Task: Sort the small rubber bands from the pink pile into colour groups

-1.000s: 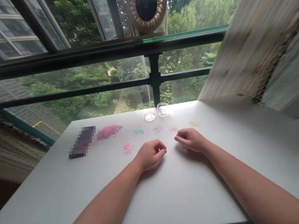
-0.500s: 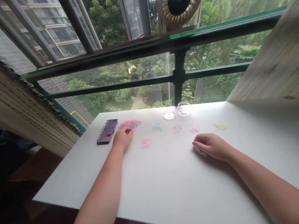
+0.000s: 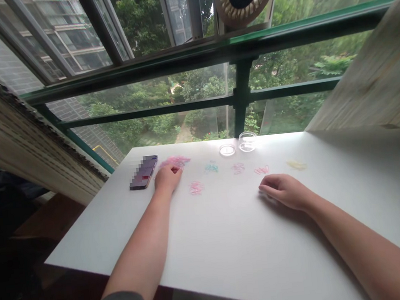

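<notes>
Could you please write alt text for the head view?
A person's left hand is at a large pinkish pile on a white table by a window; the right hand is near a small pink pile. Nearby are a phone, four more small piles and two clear containers.

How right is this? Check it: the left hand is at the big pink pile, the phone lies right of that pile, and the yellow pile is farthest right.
The phone's side is wrong: the phone lies left of the big pink pile, as the head view shows. The left hand is at that pile, and the yellow pile is farthest right.
</notes>
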{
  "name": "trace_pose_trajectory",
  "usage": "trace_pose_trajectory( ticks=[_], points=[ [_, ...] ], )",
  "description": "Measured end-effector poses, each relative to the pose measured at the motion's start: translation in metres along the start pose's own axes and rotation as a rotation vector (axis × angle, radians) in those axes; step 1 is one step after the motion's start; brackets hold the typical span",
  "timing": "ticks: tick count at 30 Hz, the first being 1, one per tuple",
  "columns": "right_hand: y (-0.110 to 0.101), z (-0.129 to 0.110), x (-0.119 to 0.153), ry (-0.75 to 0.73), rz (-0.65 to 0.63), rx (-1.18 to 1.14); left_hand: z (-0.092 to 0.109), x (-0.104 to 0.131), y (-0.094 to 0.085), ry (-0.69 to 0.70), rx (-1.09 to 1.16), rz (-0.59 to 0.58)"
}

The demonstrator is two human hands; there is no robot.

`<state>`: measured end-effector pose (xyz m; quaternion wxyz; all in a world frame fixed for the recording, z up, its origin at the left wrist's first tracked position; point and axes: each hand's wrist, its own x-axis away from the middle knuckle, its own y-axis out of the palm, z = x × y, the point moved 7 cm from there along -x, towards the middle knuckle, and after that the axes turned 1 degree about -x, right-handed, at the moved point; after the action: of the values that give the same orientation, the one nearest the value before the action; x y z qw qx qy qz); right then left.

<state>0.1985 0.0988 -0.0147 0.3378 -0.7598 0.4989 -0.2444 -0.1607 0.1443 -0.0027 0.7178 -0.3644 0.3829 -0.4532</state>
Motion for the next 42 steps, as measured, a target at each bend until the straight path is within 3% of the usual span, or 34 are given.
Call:
trace_pose_trajectory(
  ticks=[7,27,42],
  points=[
    [0.001,0.0,0.0,-0.008,0.001,-0.015,0.014,0.001,0.007,0.119,0.051,0.017],
    [0.0,0.001,-0.001,0.011,-0.004,-0.03,-0.001,-0.01,0.013,0.065,-0.016,0.022],
    [0.0,0.0,0.0,-0.01,-0.009,-0.012,-0.004,-0.008,-0.005,0.018,0.08,0.157]
  ],
)
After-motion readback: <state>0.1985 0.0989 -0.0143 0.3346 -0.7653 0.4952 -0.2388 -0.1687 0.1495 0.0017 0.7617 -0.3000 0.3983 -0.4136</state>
